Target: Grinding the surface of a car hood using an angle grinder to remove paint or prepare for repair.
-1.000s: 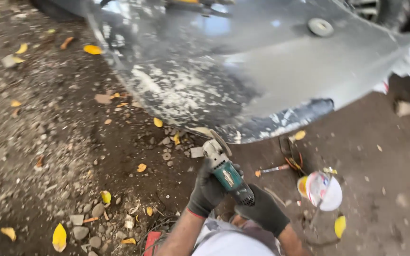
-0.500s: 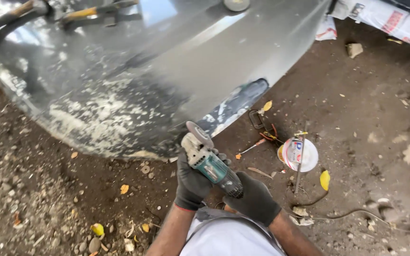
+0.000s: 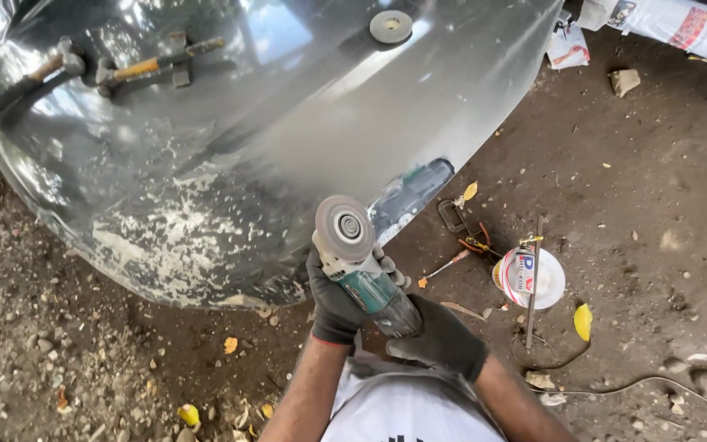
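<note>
Both gloved hands grip the grinder [image 3: 363, 274]: left hand [image 3: 333, 303] near its head, right hand [image 3: 439, 337] behind. Fingers of each are wrapped tight around it. Its disc [image 3: 344, 227] faces up beside the car panel [image 3: 231, 147].

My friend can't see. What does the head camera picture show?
Two gloved hands, left and right, hold a teal grinder beside a shiny grey car panel with scraped patches. Hammers lie on the panel, and a white tub sits on the dirt.
</note>
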